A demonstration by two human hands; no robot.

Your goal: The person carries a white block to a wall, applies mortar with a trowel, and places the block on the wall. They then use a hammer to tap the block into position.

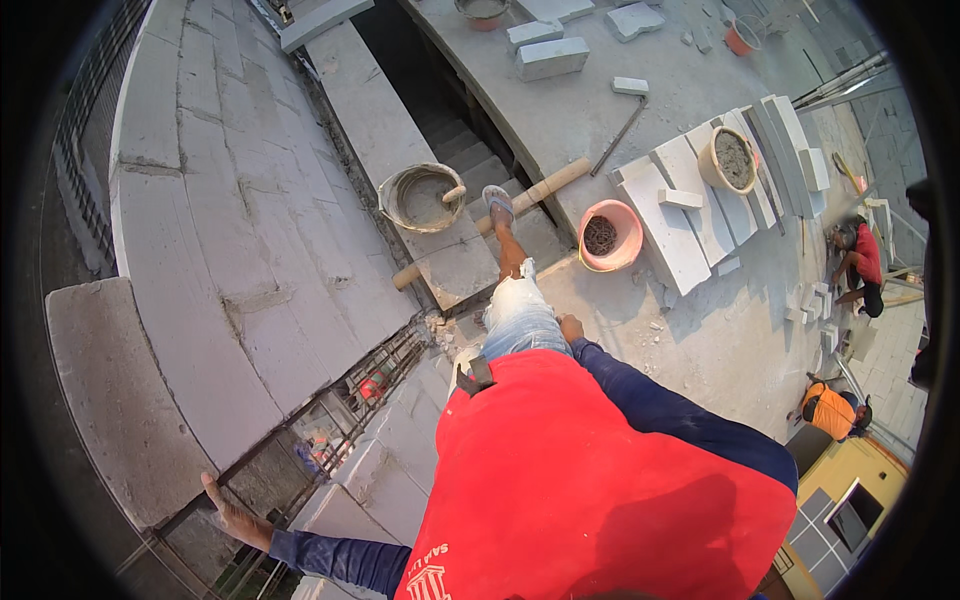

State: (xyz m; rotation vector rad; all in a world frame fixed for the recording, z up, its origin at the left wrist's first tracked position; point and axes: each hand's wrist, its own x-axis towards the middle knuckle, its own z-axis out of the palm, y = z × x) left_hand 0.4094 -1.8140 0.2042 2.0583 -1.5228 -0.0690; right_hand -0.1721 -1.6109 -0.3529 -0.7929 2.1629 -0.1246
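Note:
At the lower left, my left hand reaches out with a finger stretched against the near end of a large grey block. That block lies on the outer end of the block wall, beside a gap with steel bars. Nothing shows in this hand. My right hand is beside my thigh, and its fingers are too small and partly hidden to read. Ahead of me, a bucket of wet mortar with a tool handle over its rim stands on a ledge.
One foot stands near a wooden pole crossing a stair opening. To the right are a pink bucket, stacked white blocks and a mortar bucket. Two other people crouch at far right.

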